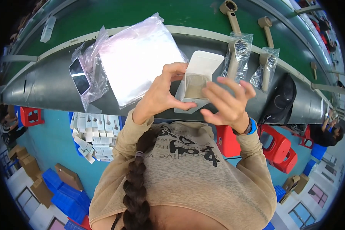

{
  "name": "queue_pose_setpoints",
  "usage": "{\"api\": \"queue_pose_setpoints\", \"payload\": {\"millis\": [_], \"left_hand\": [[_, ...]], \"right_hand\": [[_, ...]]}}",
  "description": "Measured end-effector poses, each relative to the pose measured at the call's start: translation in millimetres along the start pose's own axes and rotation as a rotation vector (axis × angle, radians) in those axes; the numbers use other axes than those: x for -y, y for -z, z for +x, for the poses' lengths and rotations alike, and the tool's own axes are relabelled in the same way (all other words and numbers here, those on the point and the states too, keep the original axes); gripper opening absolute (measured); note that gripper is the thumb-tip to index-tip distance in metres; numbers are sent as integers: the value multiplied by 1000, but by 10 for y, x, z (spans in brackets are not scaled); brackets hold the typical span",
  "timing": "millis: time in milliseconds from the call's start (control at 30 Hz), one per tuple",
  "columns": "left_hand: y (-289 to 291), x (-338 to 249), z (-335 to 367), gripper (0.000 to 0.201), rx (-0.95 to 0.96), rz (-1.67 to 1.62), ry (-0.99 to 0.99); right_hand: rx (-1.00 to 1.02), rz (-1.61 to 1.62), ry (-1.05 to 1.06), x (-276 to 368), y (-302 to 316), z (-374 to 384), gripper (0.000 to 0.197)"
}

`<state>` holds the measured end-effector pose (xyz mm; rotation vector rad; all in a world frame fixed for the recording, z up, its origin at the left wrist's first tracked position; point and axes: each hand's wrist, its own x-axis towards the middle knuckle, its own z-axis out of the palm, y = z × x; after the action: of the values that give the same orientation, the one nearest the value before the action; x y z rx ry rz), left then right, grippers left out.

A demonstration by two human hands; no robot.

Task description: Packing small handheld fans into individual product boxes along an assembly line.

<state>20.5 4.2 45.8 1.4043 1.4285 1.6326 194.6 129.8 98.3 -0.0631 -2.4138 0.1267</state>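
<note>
My left hand [163, 90] grips a small white carton [183, 106] from its left side, thumb on the near face. The carton's top flap [207, 61] stands up, and a beige item [196, 85] that looks wrapped in clear plastic shows inside; its kind is mostly hidden. At the carton's right edge, my right hand [230, 101] has its fingers spread. Whether its fingertips touch the beige item, I cannot tell. Beyond to the right, two beige handheld fans in clear bags, one bagged fan [238, 57] and another bagged fan [265, 71], lie on the dark worktable [142, 115].
A stack of clear plastic bags [138, 61] lies left of the carton, beside a phone [79, 76]. Unwrapped fans [232, 17] lie on the green belt [195, 15]. A black bag [281, 99] sits at right. A crate of white boxes [97, 132] and red stools [272, 143] stand below.
</note>
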Motion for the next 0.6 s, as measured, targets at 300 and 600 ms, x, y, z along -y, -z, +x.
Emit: {"api": "queue_pose_setpoints", "payload": {"millis": [300,600], "left_hand": [[-3,9,-55,80,-17,-3,-42],[6,-136,-59,59,51,260,-82]], "right_hand": [[-124,178,31,-88,-87,-143,27],[-155,486,-325,111,-475,-329,50]]}}
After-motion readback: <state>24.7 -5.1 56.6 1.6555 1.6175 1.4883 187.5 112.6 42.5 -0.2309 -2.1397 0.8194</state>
